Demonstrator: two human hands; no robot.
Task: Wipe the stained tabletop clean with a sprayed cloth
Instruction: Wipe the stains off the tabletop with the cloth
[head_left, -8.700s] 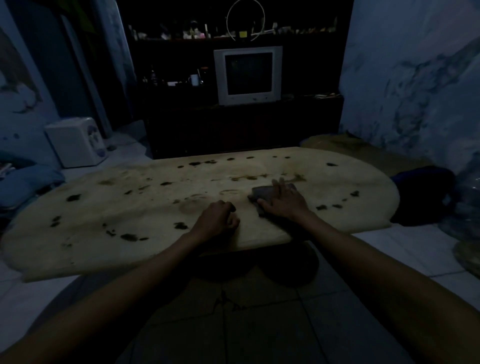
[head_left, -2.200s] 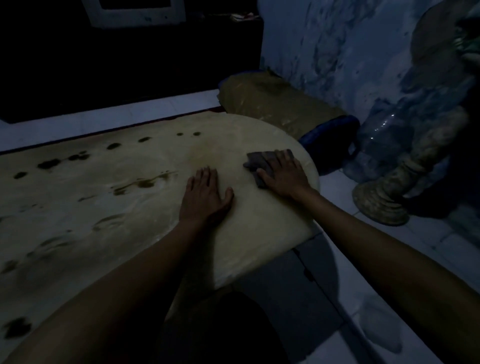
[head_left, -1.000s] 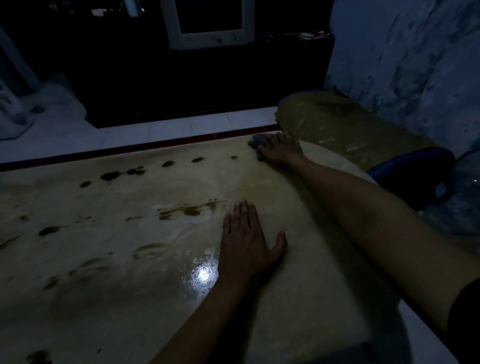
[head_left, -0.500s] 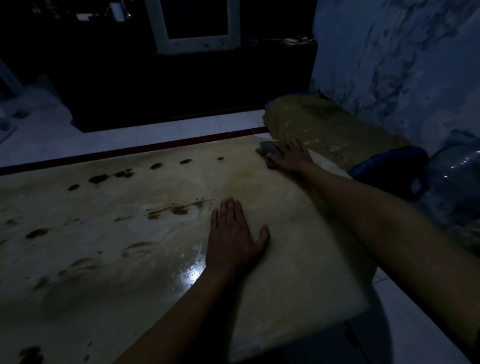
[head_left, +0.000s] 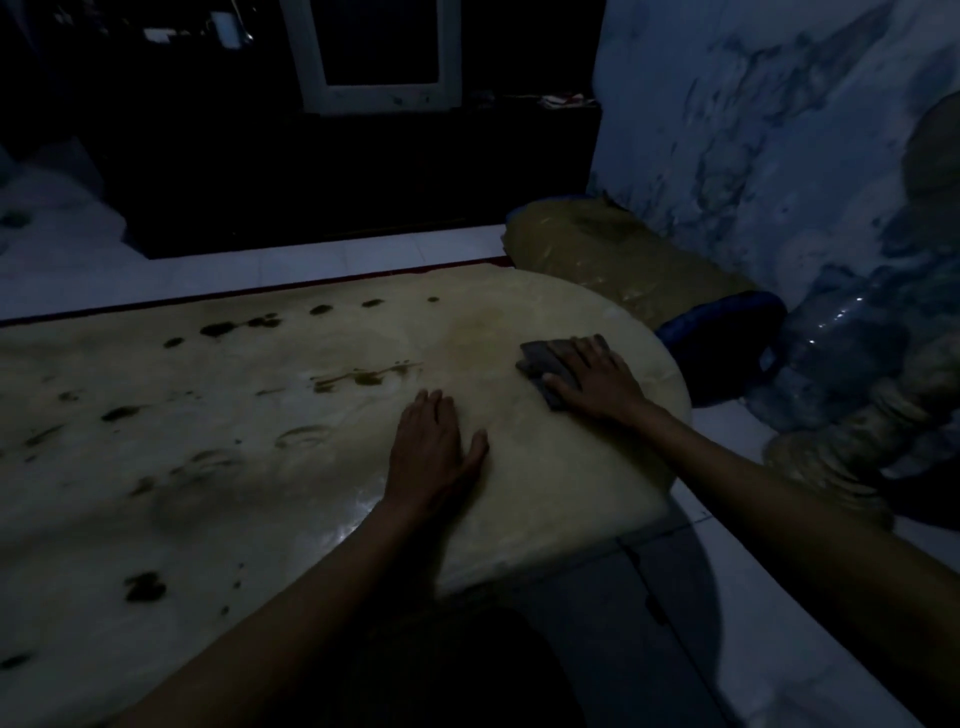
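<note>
On the tabletop (head_left: 260, 467), the left hand (head_left: 434, 457) lies flat near the front edge. To its right and farther back, the right hand (head_left: 597, 382) rests on the cloth (head_left: 540, 361), close to the table's right end. Stains (head_left: 363, 375) lie left of the cloth.

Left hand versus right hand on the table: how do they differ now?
The left hand lies flat on bare tabletop; the right hand presses the cloth. The left sits nearer the person, the right nearer the rounded end. Both have straight fingers.
</note>
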